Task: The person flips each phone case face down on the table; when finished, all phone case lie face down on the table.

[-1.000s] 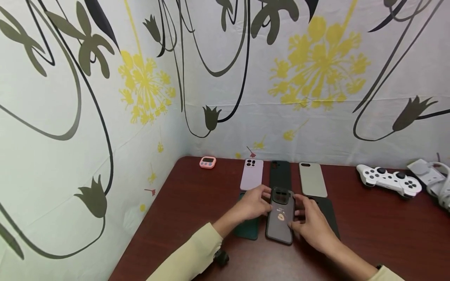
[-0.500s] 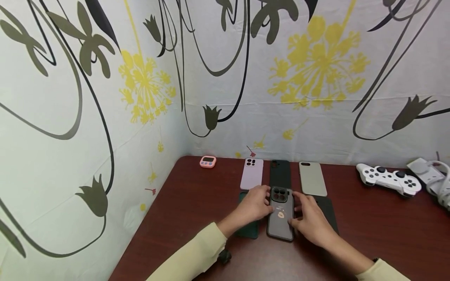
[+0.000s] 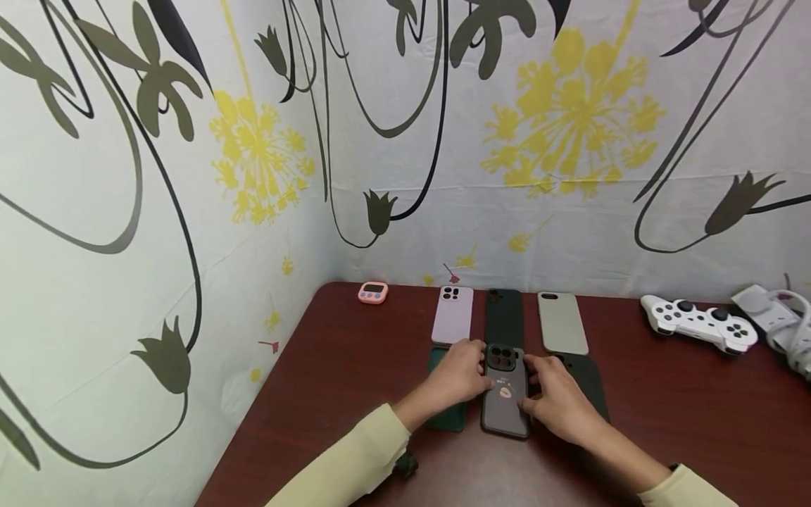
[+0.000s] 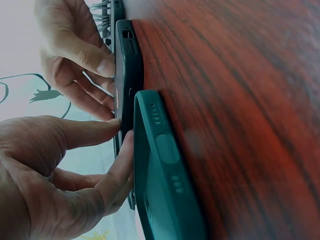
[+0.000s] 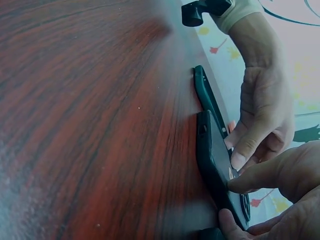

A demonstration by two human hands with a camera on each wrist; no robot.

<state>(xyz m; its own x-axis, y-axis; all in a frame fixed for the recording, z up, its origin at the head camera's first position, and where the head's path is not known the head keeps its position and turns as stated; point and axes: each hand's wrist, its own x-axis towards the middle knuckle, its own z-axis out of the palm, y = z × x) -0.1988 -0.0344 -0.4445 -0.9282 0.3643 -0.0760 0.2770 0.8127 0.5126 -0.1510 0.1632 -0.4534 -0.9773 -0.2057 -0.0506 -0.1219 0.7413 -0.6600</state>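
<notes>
Holding the dark grey phone case [image 3: 505, 389] from both sides, your left hand [image 3: 457, 375] and right hand [image 3: 556, 400] press fingers against its long edges in the head view. The case lies flat on the surface [image 3: 355, 380], in the front row, between a green case [image 3: 447, 415] and a black case [image 3: 589, 384]. Behind it stand a lilac case [image 3: 453, 315], another black case [image 3: 504, 317] and a beige case [image 3: 561, 322]. Uneven side pressure can skew the case into a neighbour.

Left wrist view: your thumb and curled fingers [image 4: 117, 175] close narrowly on the case edge [image 4: 127, 75], with the green case [image 4: 165, 185] just beside it. A sideways push can shift that green case.

Right wrist view: your fingers [image 5: 255, 177] rest on the case face [image 5: 217, 165]. Pressing only one end can tip the other end up.
</notes>
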